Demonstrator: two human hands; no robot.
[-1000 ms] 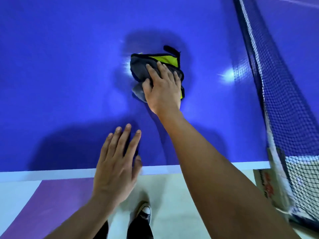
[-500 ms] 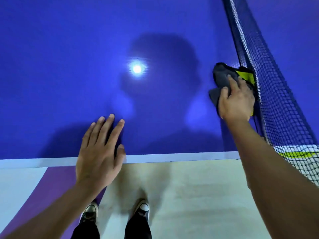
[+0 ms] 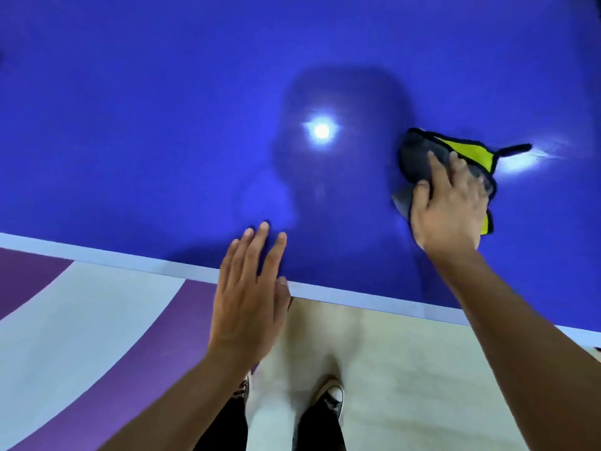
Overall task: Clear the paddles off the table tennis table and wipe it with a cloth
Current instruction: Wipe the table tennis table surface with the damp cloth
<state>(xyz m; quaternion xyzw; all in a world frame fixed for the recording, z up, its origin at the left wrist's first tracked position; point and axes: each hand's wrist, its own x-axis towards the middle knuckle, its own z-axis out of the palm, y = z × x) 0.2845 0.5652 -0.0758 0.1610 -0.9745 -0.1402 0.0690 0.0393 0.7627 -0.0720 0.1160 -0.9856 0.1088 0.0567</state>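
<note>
Blue table tennis table (image 3: 136,131): right hand (image 3: 448,211) flat, pressing crumpled grey-yellow, black-edged cloth (image 3: 414,156); left hand (image 3: 247,297) flat, empty.

Table (image 3: 162,125): glossy blue top, white edge line along near side at 6 o'clock. Cloth (image 3: 418,159): grey w/ yellow panel, black trim; bunched, lying on the blue surface at approx. 2 o'clock; black tab points toward 3 o'clock.

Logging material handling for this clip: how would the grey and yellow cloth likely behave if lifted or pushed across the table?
The cloth looks floppy: it lies bunched in folds under the right hand, a strap trailing loose, so it would probably droop when lifted. On the glossy table tennis table it should slide easily, though it may crumple further.
</note>
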